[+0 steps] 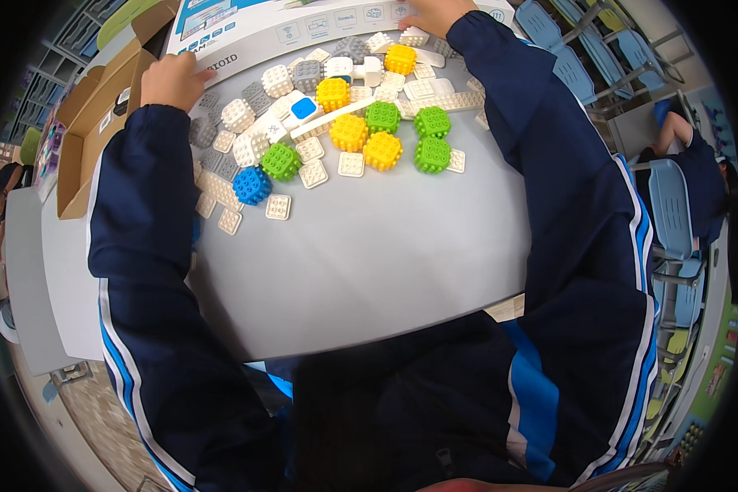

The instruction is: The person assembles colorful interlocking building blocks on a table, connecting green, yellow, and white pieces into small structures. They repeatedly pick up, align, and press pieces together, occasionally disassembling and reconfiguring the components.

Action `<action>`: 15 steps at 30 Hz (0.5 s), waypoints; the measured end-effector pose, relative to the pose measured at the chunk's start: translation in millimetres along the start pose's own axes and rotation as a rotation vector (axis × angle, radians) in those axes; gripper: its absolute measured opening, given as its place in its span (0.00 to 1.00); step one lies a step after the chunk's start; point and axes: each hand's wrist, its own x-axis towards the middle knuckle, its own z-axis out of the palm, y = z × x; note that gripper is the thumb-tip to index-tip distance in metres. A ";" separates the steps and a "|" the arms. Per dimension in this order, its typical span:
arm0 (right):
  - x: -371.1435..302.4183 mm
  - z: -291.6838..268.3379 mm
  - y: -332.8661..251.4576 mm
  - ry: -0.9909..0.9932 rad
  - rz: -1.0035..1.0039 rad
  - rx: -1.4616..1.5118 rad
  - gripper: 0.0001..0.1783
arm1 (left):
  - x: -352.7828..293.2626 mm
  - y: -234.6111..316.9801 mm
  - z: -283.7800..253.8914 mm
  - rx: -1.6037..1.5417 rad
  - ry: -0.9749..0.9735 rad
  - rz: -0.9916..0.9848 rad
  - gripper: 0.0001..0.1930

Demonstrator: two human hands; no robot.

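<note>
A large white printed box [303,37] lies at the far side of the grey table, its upper part cut off by the frame. My left hand [172,82] grips its near left corner with bent fingers. Farther right, my right hand [439,15] holds the same near side, its fingertips partly out of the picture. Just in front of the box spreads a pile of building blocks: yellow [349,133], green [281,161], blue [252,186], white [277,80] and grey [307,75]. Flat white square plates [352,165] lie along the pile's near edge.
An open brown cardboard box [72,168] stands left of my left forearm. The bare grey tabletop [377,246] extends toward me, ending in a curved edge. Light blue chairs [671,209] and a seated person [701,176] are off to the right.
</note>
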 end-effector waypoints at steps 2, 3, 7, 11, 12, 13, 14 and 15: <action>2.9 -0.1 -2.0 -0.008 0.001 -0.062 0.27 | 6.4 6.3 -5.8 0.085 -0.027 0.051 0.17; 4.3 0.4 -2.2 0.009 -0.013 -0.097 0.27 | 11.1 7.4 -8.9 0.103 -0.038 0.075 0.16; 8.7 7.5 -2.4 -0.001 -0.054 -0.249 0.22 | 15.4 7.0 0.0 0.144 -0.020 0.165 0.16; 13.2 9.8 0.4 0.020 -0.156 -0.242 0.15 | 14.9 6.2 0.2 0.169 -0.038 0.152 0.15; 14.0 9.0 0.2 0.035 -0.184 -0.261 0.14 | 15.3 5.6 0.8 0.174 -0.029 0.158 0.15; 13.2 7.0 0.9 0.050 -0.209 -0.284 0.13 | 16.8 6.2 0.9 0.177 -0.016 0.167 0.15; 13.2 11.9 5.2 0.115 -0.253 -0.279 0.13 | 17.6 6.7 1.4 0.175 -0.015 0.174 0.15; 14.0 20.4 12.0 0.180 -0.297 -0.275 0.13 | 18.0 7.3 1.9 0.173 -0.015 0.180 0.15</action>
